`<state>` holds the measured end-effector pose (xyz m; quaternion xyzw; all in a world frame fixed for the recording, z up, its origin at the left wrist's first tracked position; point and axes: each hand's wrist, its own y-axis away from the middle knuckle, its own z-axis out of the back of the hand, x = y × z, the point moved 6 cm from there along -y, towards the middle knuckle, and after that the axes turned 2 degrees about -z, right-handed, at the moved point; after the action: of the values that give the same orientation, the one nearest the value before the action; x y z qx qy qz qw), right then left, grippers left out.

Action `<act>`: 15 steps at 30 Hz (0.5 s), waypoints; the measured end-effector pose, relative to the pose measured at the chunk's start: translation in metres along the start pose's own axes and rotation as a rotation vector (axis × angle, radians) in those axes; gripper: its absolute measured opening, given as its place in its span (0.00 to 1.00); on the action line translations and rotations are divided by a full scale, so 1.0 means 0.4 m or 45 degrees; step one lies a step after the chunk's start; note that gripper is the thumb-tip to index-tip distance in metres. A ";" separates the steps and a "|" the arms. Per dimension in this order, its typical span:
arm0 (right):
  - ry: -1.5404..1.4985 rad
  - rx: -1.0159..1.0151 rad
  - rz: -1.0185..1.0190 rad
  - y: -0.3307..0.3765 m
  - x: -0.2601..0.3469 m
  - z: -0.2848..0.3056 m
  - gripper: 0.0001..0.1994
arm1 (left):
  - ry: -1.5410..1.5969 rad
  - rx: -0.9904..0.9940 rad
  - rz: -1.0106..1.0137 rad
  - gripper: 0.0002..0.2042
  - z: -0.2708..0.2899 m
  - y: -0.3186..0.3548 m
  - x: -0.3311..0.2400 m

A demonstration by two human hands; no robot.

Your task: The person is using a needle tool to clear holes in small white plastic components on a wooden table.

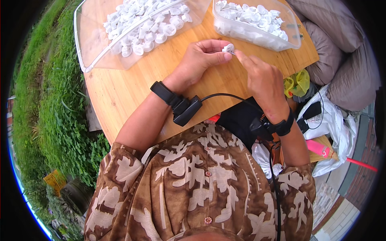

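Note:
My left hand (195, 62) pinches a small white plastic part (228, 47) between thumb and fingers, above the wooden table (120, 96). My right hand (263, 78) is closed on a thin metal tool (233, 54), whose tip meets the white part or lies right beside it. Most of that tool is hidden inside the right hand, so its kind cannot be made out. Beyond my left hand stands a clear plastic bin (81, 56) holding many similar white parts (161, 28). A smaller clear tub (277, 45) with more white pieces (253, 16) sits beyond my right hand.
Both wrists wear black straps with devices, and a black cable (225, 94) runs between them. To the right are a yellow plastic bag (297, 83), white sacking (341, 124), a pink cylinder (317, 148) and grey-brown padded fabric (354, 72). Grass (60, 88) lies left of the table.

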<state>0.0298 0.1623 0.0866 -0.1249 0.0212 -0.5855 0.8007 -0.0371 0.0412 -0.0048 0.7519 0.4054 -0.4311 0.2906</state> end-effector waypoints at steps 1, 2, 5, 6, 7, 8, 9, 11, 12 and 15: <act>0.001 0.000 0.000 0.003 -0.002 -0.002 0.18 | 0.001 0.001 -0.001 0.17 -0.002 0.000 -0.002; 0.006 -0.014 0.015 0.007 -0.003 -0.002 0.18 | 0.044 0.005 0.008 0.17 -0.005 0.000 -0.005; -0.034 -0.047 0.010 0.017 0.000 0.005 0.20 | 0.084 0.016 0.015 0.17 -0.004 0.000 -0.005; -0.078 -0.069 -0.016 0.018 -0.002 0.009 0.22 | 0.079 0.027 0.016 0.17 -0.003 -0.001 -0.004; -0.077 -0.068 -0.014 0.018 -0.003 0.009 0.22 | 0.080 0.026 0.015 0.17 -0.002 -0.001 -0.003; -0.058 -0.056 -0.028 0.017 -0.006 0.009 0.22 | 0.064 0.029 0.011 0.17 -0.002 0.000 -0.003; -0.038 -0.046 -0.042 0.016 -0.009 0.009 0.22 | 0.048 0.033 0.007 0.17 -0.002 -0.001 -0.004; -0.035 -0.053 -0.027 0.012 -0.006 0.010 0.22 | 0.059 0.038 0.005 0.17 -0.001 -0.003 -0.001; -0.033 -0.059 -0.011 0.011 -0.004 0.010 0.22 | 0.071 0.042 0.005 0.17 -0.001 -0.002 0.000; -0.028 -0.047 -0.026 0.010 -0.005 0.007 0.22 | 0.081 0.040 0.012 0.17 -0.001 -0.003 0.002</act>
<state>0.0335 0.1658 0.0882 -0.1462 0.0219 -0.5919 0.7923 -0.0376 0.0423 -0.0052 0.7715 0.4043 -0.4118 0.2678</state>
